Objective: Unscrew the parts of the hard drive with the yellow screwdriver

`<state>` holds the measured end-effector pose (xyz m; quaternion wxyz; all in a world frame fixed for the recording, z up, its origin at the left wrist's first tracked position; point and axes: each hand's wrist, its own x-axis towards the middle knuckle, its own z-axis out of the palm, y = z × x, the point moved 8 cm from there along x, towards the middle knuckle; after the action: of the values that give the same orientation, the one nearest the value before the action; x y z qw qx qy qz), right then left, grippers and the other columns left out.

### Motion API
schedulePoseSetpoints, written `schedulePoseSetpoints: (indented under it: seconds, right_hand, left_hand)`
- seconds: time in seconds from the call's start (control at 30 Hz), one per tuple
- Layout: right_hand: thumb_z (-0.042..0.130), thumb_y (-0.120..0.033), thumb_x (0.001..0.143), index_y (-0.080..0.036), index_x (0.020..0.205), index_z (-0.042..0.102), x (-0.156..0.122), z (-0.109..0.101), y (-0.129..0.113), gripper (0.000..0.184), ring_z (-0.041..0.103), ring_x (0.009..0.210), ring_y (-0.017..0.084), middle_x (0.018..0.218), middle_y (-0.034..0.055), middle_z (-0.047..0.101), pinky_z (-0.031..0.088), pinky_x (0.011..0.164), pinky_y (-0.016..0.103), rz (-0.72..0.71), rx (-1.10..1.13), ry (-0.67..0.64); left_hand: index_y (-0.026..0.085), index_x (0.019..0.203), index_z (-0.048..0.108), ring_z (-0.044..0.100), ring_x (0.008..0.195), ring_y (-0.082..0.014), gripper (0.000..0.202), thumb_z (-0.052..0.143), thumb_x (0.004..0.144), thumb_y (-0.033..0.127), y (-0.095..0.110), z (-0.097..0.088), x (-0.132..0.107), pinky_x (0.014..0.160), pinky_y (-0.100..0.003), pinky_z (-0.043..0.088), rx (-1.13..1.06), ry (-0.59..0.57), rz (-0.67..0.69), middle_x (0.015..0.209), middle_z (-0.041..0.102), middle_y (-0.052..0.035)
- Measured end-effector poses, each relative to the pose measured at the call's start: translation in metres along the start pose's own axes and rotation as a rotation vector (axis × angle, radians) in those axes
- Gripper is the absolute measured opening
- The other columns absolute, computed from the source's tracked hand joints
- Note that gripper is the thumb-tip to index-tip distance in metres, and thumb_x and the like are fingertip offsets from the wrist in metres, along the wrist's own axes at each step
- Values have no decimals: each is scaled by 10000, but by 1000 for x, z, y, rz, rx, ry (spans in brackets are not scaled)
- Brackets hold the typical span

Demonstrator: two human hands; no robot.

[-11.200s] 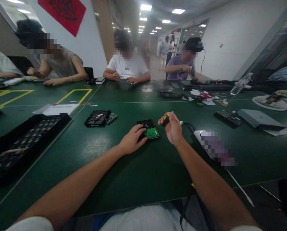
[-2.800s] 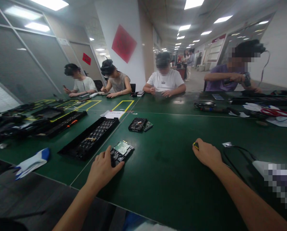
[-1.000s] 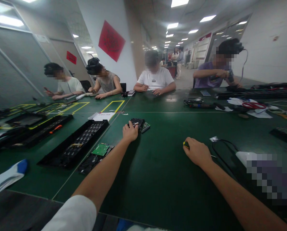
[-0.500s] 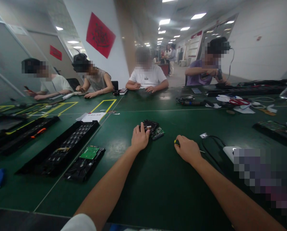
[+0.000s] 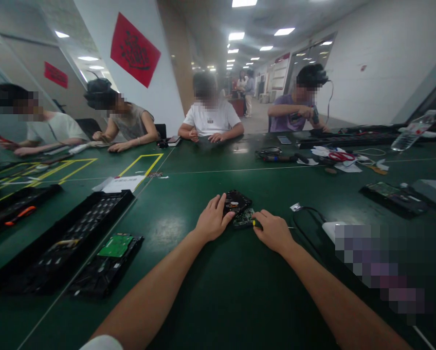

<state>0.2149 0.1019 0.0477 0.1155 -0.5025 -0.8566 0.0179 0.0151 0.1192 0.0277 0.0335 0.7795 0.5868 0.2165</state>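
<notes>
Black, squarish drive (image 5: 241,198) sits against spread left fingers (image 5: 212,203), right fingers (image 5: 263,219) clamped round a screwdriver (image 5: 255,223).

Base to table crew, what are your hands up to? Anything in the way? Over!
Left hand on black case. Right hand closed round screwdriver. Black cable close by, perhaps in the way.

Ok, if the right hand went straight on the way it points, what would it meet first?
The right hand would probably meet the green circuit board first, just ahead of it; whether they already touch is hard to tell.
</notes>
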Motion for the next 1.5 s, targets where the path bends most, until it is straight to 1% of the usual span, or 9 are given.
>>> schedulePoseSetpoints:
  seconds: [0.27,0.4,0.63,0.83,1.07,1.2,1.3,1.37,1.5]
  right_hand:
    - [600,-237,940,-209,1186,659,0,2,3,255,658,897,190,1129,62,657,491,718,296,-22,44,-38]
    - [602,-220,935,-224,1199,657,-4,0,1,270,650,899,177,1153,53,642,507,737,293,-78,76,-67]
    - [628,-225,927,-240,1222,655,-8,-4,3,297,655,948,187,1199,54,630,546,799,318,-95,132,-107]
    - [573,-335,1005,-237,1174,653,-9,-6,8,212,659,889,185,1232,69,599,560,729,315,-83,160,-76]
    - [593,-157,961,-235,1173,635,-6,-3,5,229,671,965,203,1289,66,605,563,784,336,-122,138,-118]
    - [533,-146,983,-218,1169,625,-9,-15,14,219,684,997,204,1286,74,637,570,828,340,-93,185,-62]
    - [504,-184,998,-227,1167,629,-7,-33,24,215,684,1105,234,1366,84,631,571,893,372,-57,224,35]
    - [486,-223,1011,-231,1163,635,-1,-47,29,212,676,1165,248,1385,87,640,562,956,398,-44,263,103]
    - [521,-278,1005,-230,1130,669,20,-67,22,200,650,1235,258,1415,78,640,529,1046,429,-91,300,142]
  left_hand:
    - [148,1627,223,307,1527,-324,831,369,987,658,-1,1,2,1233,-508,294,-53,-10,15,1626,357,-195]
    - [183,1633,206,297,1520,-368,963,487,899,739,0,2,2,1218,-548,297,-42,-34,13,1643,313,-200]
    - [167,1604,272,424,1413,-361,917,481,904,721,-9,-6,4,1164,-530,362,-22,37,-97,1505,465,-200]
    - [136,1613,244,390,1441,-357,944,482,906,715,-30,-11,10,1196,-520,318,7,3,-105,1545,438,-205]
    - [123,1620,230,364,1488,-357,1017,555,860,717,-74,-25,16,1212,-519,319,-36,-127,-142,1617,387,-196]
    - [107,1616,245,350,1514,-339,1031,605,836,678,-88,-34,13,1237,-490,308,-89,-214,-129,1636,364,-197]
    - [100,1623,227,334,1530,-331,1055,641,815,638,-96,-41,9,1246,-475,300,-122,-256,-142,1648,340,-200]
    - [132,1627,229,332,1534,-327,1042,663,805,603,-100,-44,7,1248,-482,297,-147,-275,-140,1659,327,-186]
    - [202,1625,251,353,1527,-321,1024,716,771,524,-102,-49,2,1239,-483,317,-202,-320,-100,1664,332,-153]
